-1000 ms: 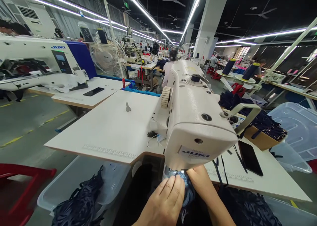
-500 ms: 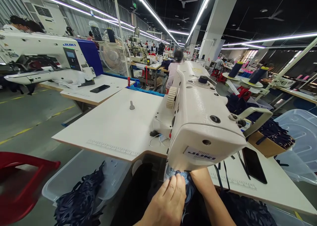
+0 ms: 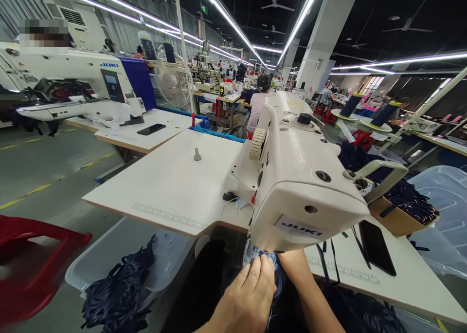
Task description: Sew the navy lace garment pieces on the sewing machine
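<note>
A white JUKI sewing machine [image 3: 295, 177] stands on a white table [image 3: 171, 182] right in front of me. Under its head lies a piece of dark blue lace fabric [image 3: 278, 273]. My left hand [image 3: 248, 296] rests on the fabric with its fingers curled and pressed onto it. My right hand [image 3: 297, 269] reaches in from the right beneath the machine head; its fingers are hidden by the machine and the fabric.
A black phone [image 3: 377, 248] lies on the table at the right, beside a cardboard box of dark pieces [image 3: 396, 211]. Clear plastic bins [image 3: 120, 255] with dark lace stand below left and at the right. A red stool [image 3: 32, 265] is at the left. Other workers sit at machines behind.
The camera has drifted slightly, so the scene shifts right. Both hands stay on the fabric under the machine head, with the left hand's fingers edging a little forward.
</note>
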The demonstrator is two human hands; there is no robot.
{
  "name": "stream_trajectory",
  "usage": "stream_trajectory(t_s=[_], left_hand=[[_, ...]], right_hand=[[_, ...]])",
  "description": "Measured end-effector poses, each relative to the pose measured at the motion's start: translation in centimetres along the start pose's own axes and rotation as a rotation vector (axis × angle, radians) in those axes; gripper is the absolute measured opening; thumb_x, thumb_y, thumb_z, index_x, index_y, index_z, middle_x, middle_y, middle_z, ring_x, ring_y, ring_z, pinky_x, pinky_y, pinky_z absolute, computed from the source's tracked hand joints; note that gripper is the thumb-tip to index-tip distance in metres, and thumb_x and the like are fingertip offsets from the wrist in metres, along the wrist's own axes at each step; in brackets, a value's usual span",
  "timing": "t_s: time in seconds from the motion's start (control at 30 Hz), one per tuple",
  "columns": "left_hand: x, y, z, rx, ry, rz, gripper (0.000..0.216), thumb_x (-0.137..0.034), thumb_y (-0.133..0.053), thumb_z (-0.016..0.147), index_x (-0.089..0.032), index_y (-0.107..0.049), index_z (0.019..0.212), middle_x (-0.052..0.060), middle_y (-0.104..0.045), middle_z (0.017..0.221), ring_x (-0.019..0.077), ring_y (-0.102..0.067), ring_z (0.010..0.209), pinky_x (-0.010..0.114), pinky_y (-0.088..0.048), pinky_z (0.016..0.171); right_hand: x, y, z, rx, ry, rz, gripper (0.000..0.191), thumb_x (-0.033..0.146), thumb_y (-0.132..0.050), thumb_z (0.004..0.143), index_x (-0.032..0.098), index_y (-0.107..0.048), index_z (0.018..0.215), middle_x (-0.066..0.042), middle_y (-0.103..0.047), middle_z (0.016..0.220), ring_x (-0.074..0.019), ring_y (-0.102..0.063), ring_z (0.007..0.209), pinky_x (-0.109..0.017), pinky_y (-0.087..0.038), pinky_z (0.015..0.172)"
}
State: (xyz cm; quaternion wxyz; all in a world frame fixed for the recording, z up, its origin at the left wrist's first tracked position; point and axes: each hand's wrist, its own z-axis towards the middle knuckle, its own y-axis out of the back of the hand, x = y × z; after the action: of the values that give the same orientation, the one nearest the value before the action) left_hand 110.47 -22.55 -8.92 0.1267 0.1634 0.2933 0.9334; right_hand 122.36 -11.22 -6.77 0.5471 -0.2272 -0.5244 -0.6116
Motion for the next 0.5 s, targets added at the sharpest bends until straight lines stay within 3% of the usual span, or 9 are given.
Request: stream_trajectory(t_s=[0.5], left_hand=[[0.1, 0.1, 0.3, -0.005, 0.019, -0.008, 0.032, -0.015, -0.039, 0.094, -0.008, -0.068, 0.104, 0.007, -0.076, 0.101, 0.0173, -0.070, 0.092, 0.027, -0.050, 0.084]], right_hand=[[-1.2, -0.3, 0.3, -0.022, 0.050, -0.065, 0.038, 0.031, -0.054, 0.073, 0.017, -0.069, 0.105, -0.012, -0.070, 0.111, -0.0286, -0.057, 0.116, -0.042, -0.046, 0.101]])
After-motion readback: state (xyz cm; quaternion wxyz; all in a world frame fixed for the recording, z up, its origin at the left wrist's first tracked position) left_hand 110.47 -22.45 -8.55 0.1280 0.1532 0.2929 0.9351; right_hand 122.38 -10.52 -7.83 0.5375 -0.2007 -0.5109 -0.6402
